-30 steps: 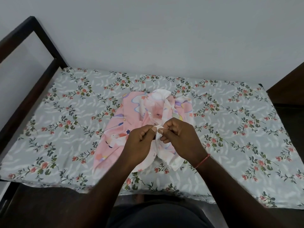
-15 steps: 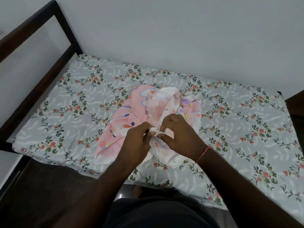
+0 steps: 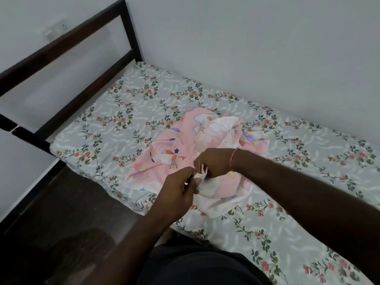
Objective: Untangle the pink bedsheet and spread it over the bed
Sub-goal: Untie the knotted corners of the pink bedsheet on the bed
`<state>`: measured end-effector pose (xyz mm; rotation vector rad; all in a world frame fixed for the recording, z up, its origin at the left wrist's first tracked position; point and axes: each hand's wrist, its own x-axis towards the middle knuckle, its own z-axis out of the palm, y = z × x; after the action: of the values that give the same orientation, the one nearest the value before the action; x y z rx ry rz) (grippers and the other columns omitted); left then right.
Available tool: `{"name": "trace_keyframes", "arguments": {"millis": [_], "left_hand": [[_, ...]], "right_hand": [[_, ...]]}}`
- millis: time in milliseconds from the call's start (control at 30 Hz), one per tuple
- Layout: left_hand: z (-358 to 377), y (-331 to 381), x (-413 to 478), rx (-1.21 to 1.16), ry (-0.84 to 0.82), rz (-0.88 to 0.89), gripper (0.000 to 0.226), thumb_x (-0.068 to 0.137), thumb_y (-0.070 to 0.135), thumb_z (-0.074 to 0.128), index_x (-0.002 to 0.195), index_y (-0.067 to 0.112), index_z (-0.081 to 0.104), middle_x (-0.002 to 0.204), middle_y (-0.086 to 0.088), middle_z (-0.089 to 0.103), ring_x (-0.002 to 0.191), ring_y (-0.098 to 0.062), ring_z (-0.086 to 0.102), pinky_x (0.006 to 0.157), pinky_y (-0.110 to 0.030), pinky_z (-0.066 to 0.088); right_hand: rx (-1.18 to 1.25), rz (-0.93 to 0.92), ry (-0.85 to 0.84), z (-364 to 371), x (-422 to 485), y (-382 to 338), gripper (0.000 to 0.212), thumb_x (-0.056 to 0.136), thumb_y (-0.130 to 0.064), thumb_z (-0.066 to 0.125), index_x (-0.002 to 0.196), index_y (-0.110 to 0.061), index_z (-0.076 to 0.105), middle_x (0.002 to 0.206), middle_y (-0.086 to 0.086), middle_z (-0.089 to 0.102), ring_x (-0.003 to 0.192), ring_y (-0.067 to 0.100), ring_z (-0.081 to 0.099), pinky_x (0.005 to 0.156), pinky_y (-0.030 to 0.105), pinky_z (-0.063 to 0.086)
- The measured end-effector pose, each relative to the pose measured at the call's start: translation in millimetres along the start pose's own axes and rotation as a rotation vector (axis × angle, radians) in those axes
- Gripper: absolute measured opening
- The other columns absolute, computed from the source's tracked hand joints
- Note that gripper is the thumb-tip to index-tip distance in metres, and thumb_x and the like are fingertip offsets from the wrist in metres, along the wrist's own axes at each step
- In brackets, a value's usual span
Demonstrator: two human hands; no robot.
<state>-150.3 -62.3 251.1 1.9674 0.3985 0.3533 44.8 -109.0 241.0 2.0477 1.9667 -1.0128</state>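
Since the earlier frame my view has swung left, so the dark bed frame (image 3: 67, 64) now fills more of the picture and both hands sit lower and nearer the bed's front edge. My left hand (image 3: 176, 190) is curled tight, fingers pinched on a small white knot of the pink bedsheet (image 3: 185, 149). My right hand (image 3: 216, 161), a red thread (image 3: 233, 159) round its wrist, is closed too, its fingertips gripping the same knot from above, touching the left hand's fingers. That bedsheet lies bunched in a heap at the middle of the floral mattress cover (image 3: 127, 120), its white underside trailing toward the front edge.
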Motion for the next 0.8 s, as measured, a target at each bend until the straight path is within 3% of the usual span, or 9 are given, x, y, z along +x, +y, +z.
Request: {"name": "trace_keyframes", "arguments": {"millis": [100, 167, 233, 333, 500, 600, 700, 800], "left_hand": [[0.8, 11.0, -4.4, -0.033, 0.056, -0.014, 0.011, 0.092, 0.017, 0.052, 0.084, 0.021, 0.059, 0.075, 0.006, 0.059, 0.068, -0.017, 0.065, 0.063, -0.041, 0.058], [-1.1, 15.2, -7.4, -0.058, 0.109, -0.034, 0.014, 0.092, 0.015, 0.051, 0.083, 0.024, 0.059, 0.076, 0.006, 0.060, 0.065, -0.016, 0.066, 0.062, -0.041, 0.059], [-3.6, 18.9, -9.0, -0.084, 0.175, -0.047, 0.014, 0.092, 0.013, 0.052, 0.084, 0.021, 0.060, 0.077, 0.003, 0.062, 0.064, -0.017, 0.068, 0.060, -0.042, 0.059], [-10.8, 20.6, -10.8, -0.080, 0.271, -0.053, 0.015, 0.093, 0.004, 0.053, 0.088, 0.015, 0.061, 0.080, -0.004, 0.064, 0.068, -0.017, 0.069, 0.061, -0.037, 0.059], [-16.5, 20.9, -7.2, -0.113, 0.449, -0.068, 0.015, 0.090, 0.014, 0.052, 0.083, 0.025, 0.059, 0.078, -0.001, 0.063, 0.070, -0.024, 0.070, 0.065, -0.036, 0.059], [-16.9, 23.5, 2.9, -0.135, 0.507, -0.053, 0.008, 0.090, 0.015, 0.053, 0.084, 0.017, 0.059, 0.082, -0.015, 0.061, 0.075, -0.033, 0.067, 0.068, -0.031, 0.058], [-14.2, 26.9, 11.1, -0.151, 0.508, -0.036, 0.009, 0.091, 0.015, 0.052, 0.086, 0.012, 0.059, 0.081, 0.000, 0.065, 0.077, -0.024, 0.068, 0.070, -0.034, 0.059], [-15.8, 27.6, 16.6, -0.152, 0.517, -0.029, 0.009, 0.093, 0.013, 0.053, 0.087, 0.011, 0.059, 0.082, 0.005, 0.066, 0.078, -0.022, 0.068, 0.071, -0.034, 0.058]], "right_hand": [[-0.047, 0.049, -0.025, 11.9, 10.6, 20.0, 0.035, 0.079, -0.026, 0.067, 0.062, -0.031, 0.037, 0.070, -0.007, 0.047, 0.076, 0.020, 0.048, 0.066, 0.028, 0.038], [-0.088, 0.099, -0.011, 22.4, 13.0, 34.7, 0.024, 0.082, -0.029, 0.065, 0.067, -0.026, 0.046, 0.077, 0.000, 0.057, 0.079, 0.024, 0.054, 0.066, 0.027, 0.035], [-0.096, 0.146, 0.030, 31.2, 10.0, 53.8, 0.011, 0.084, -0.028, 0.061, 0.083, -0.018, 0.057, 0.098, 0.010, 0.065, 0.094, 0.029, 0.060, 0.074, 0.028, 0.039], [-0.033, 0.224, 0.178, 35.0, -1.9, 86.0, 0.018, 0.086, -0.021, 0.059, 0.098, -0.008, 0.061, 0.109, 0.015, 0.064, 0.104, 0.031, 0.059, 0.082, 0.030, 0.039], [0.054, 0.436, 0.395, 31.2, -41.3, 134.2, 0.011, 0.080, -0.020, 0.061, 0.091, -0.018, 0.059, 0.104, 0.013, 0.066, 0.100, 0.031, 0.060, 0.081, 0.032, 0.043], [0.081, 0.470, 0.408, 37.6, -60.1, 148.9, 0.008, 0.081, -0.013, 0.059, 0.089, -0.013, 0.059, 0.101, 0.016, 0.066, 0.097, 0.033, 0.059, 0.079, 0.033, 0.042], [0.218, 0.489, 0.562, 49.5, -72.4, 155.9, 0.012, 0.077, -0.006, 0.057, 0.087, -0.003, 0.062, 0.090, 0.018, 0.067, 0.088, 0.035, 0.061, 0.074, 0.035, 0.044], [0.384, 0.459, 0.719, 50.1, -77.6, 151.2, 0.017, 0.076, -0.006, 0.060, 0.091, -0.005, 0.066, 0.086, 0.012, 0.068, 0.081, 0.026, 0.059, 0.072, 0.033, 0.045]]}}
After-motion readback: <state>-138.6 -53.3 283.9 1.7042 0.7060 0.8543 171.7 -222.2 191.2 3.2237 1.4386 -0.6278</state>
